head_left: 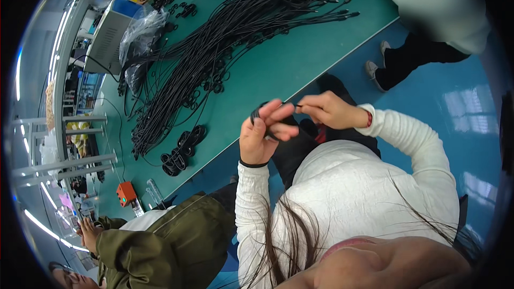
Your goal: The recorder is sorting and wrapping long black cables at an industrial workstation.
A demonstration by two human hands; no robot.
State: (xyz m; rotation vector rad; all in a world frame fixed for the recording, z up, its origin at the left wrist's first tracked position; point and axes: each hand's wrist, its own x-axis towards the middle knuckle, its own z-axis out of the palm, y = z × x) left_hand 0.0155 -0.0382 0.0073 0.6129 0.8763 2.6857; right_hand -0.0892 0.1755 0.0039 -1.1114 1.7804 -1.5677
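My left hand [263, 132] is raised over my lap with a black cable [257, 112] wound in a small coil around its fingers. My right hand [331, 110] pinches the free end of that cable just to the right of the coil, the two hands almost touching. Both forearms wear white ribbed sleeves, and a dark band circles my left wrist. Beyond my hands, a long bundle of loose black cables [225, 37] lies across the green table [284, 69]. Several finished black coils [182, 150] lie near the table's front edge.
A person in an olive jacket [160, 246] sits close at my left. Another person in a white top [439, 5] sits at the far right of the table. A clear plastic bag [140, 35], a grey machine [110, 35] and a small orange box [127, 192] are on the table.
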